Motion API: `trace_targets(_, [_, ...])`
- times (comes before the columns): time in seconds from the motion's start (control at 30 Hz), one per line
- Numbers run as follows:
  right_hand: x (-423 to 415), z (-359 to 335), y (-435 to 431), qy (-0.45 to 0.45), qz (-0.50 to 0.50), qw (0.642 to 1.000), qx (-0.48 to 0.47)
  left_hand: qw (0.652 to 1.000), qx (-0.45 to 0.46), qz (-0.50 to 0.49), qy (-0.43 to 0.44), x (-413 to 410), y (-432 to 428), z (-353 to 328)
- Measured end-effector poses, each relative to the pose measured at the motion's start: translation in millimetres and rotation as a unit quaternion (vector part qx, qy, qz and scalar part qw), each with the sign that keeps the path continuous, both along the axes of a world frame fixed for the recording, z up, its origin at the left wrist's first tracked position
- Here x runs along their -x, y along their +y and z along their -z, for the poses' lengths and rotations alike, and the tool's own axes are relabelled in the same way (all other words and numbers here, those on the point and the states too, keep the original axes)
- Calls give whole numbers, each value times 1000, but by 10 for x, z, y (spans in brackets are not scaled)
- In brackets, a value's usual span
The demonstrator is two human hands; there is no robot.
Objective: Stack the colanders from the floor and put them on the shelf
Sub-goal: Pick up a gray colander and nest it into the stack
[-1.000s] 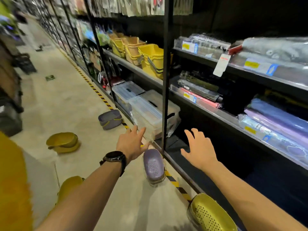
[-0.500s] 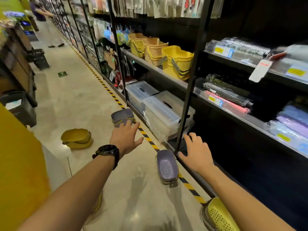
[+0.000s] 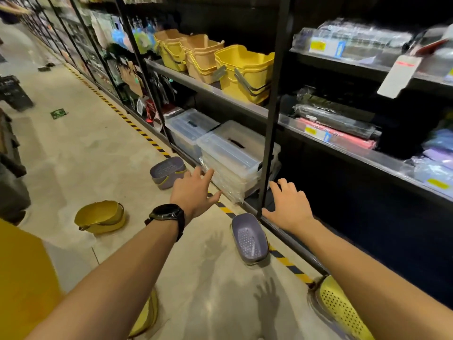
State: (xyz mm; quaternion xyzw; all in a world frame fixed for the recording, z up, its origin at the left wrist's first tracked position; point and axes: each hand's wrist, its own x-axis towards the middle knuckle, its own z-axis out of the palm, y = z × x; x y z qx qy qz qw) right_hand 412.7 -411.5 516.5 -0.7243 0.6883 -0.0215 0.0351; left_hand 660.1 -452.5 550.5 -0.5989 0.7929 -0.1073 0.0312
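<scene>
Several colanders lie on the aisle floor. A purple colander (image 3: 249, 239) rests by the striped tape below my hands. Farther off a second purple colander (image 3: 167, 171) sits tilted, partly behind my left hand (image 3: 195, 191). To the left lies a yellow colander (image 3: 101, 217). Another yellow colander (image 3: 343, 312) shows under my right forearm, and a yellow one (image 3: 146, 315) peeks out beneath my left forearm. My right hand (image 3: 289, 206) hovers by the black shelf post (image 3: 270, 128), above the dark bottom shelf (image 3: 367, 217). Both hands are spread and hold nothing.
Clear lidded storage bins (image 3: 232, 153) fill the bottom shelf left of the post. Yellow and tan buckets (image 3: 240, 69) stand on the shelf above. Wrapped goods (image 3: 338, 121) lie on the right shelves. A yellow block (image 3: 22, 278) rises at my left. A dark bin (image 3: 14, 94) stands far left.
My view has swung left and up the aisle. Both hands stayed spread and empty, drifting forward; the left hand now overlaps the far purple colander.
</scene>
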Motion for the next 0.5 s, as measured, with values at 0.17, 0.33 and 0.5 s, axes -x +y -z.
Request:
trace_targets(0.17, [-68, 140, -186, 3, 22, 999, -33, 1000, -27, 10, -6, -222, -327, 128])
trace_targets(0.33, [-329, 193, -413, 4, 60, 998, -35, 999, -29, 30, 3, -578, -706, 213])
trace_targets(0.5, [-828, 218, -619, -2, 107, 994, -33, 997, -52, 59, 15, -1061, -1056, 286])
